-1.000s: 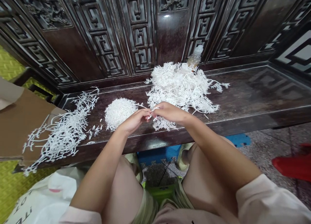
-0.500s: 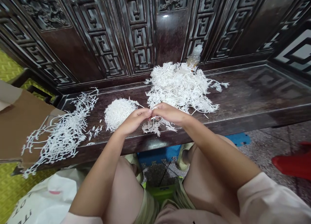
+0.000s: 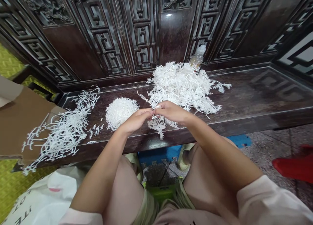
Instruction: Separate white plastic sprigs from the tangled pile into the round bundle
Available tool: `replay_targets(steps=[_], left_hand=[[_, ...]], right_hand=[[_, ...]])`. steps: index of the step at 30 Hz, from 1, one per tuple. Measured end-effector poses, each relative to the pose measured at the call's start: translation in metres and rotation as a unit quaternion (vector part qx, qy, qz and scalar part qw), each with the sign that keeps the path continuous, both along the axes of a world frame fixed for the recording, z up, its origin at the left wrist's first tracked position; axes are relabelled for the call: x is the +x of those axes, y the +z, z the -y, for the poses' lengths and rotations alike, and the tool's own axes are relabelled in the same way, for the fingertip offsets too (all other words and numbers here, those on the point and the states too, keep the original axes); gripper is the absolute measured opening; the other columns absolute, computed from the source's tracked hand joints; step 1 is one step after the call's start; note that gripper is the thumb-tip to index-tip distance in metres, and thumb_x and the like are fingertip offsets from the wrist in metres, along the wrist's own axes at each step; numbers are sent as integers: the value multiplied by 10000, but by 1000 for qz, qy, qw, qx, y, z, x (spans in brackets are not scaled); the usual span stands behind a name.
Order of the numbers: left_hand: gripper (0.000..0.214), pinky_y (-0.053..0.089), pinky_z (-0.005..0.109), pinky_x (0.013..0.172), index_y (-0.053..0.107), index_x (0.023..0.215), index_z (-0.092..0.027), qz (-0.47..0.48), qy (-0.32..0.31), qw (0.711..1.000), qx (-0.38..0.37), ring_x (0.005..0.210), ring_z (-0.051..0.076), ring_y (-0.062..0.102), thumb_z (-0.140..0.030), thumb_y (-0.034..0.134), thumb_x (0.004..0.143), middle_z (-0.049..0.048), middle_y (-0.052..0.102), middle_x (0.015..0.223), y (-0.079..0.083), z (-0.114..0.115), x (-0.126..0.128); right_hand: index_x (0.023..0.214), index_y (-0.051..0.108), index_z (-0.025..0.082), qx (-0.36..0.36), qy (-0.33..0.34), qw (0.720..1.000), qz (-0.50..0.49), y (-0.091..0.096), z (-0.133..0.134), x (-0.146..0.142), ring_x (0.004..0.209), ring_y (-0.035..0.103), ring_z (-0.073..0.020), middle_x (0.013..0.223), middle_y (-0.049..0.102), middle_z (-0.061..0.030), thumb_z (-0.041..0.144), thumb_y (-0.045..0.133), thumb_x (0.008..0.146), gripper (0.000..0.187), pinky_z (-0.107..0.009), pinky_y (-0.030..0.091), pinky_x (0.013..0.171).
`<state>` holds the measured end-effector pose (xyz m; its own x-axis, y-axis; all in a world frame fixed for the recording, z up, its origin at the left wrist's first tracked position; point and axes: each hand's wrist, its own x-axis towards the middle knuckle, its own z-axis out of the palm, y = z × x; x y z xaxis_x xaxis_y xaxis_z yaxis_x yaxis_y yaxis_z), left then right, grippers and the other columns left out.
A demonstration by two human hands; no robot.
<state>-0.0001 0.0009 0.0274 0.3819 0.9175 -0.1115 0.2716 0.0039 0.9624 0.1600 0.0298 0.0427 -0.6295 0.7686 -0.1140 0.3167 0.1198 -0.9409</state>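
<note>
Both hands meet over the front of the dark wooden bench, fingers pinched together on a white plastic branch [image 3: 156, 123] with feathery tips. My left hand [image 3: 138, 118] comes from the left with thumb and fingertips closed on it. From the right, my right hand [image 3: 171, 111] curls its fingers round the same branch; its fingertips are partly hidden. Just left of the hands lies a round heap of small white sprigs [image 3: 121, 111]. Behind them rises a large pile of white leafy branches [image 3: 181, 83]. Bare white stems [image 3: 65, 133] are heaped at the left.
A clear bottle with a white cap [image 3: 197, 55] stands behind the large pile, against the carved wooden backrest [image 3: 174, 33]. At the left is an open cardboard box [image 3: 24, 120]. A white bag [image 3: 49, 195] lies below it, and a red object [image 3: 293, 164] is on the floor at right.
The branch between my hands has turned: its thin end now points up and left, and its leafy part hangs slightly further right. My hands stay nearly in place, still pinched together.
</note>
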Motion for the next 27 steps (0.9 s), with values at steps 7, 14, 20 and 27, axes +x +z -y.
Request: replay_targets(steps=[7, 14, 20, 27], left_hand=[[371, 367, 288, 740, 555, 783, -159, -62, -14, 998, 8, 743, 147, 479, -429, 301, 811, 29, 549, 772, -7, 0, -1], [253, 363, 288, 769, 555, 906, -202, -183, 56, 971, 144, 853, 161, 473, -369, 415, 775, 33, 507, 904, -14, -4, -2], [176, 343, 259, 709, 509, 685, -174, -175, 30, 973, 144, 750, 133, 452, -284, 401, 770, 3, 458, 749, -10, 0, 2], [170, 301, 231, 609, 375, 577, -165, -34, 41, 997, 56, 615, 101, 366, -210, 362, 740, -24, 358, 597, -9, -1, 7]], right_hand=[[609, 536, 146, 30, 33, 999, 25, -5, -9, 4, 575, 424, -95, 590, 495, 10, 312, 388, 737, 257, -225, 304, 566], [611, 501, 149, 2, 25, 993, 112, -10, -9, 1, 525, 348, -84, 562, 430, 16, 324, 405, 711, 223, -226, 264, 507], [566, 485, 150, -12, 4, 993, 121, -8, -6, 1, 480, 301, -72, 511, 398, 27, 307, 436, 681, 201, -230, 230, 473], [565, 493, 153, -12, -16, 997, 79, -6, -6, 1, 494, 311, -72, 529, 420, 25, 269, 420, 696, 190, -228, 246, 491]])
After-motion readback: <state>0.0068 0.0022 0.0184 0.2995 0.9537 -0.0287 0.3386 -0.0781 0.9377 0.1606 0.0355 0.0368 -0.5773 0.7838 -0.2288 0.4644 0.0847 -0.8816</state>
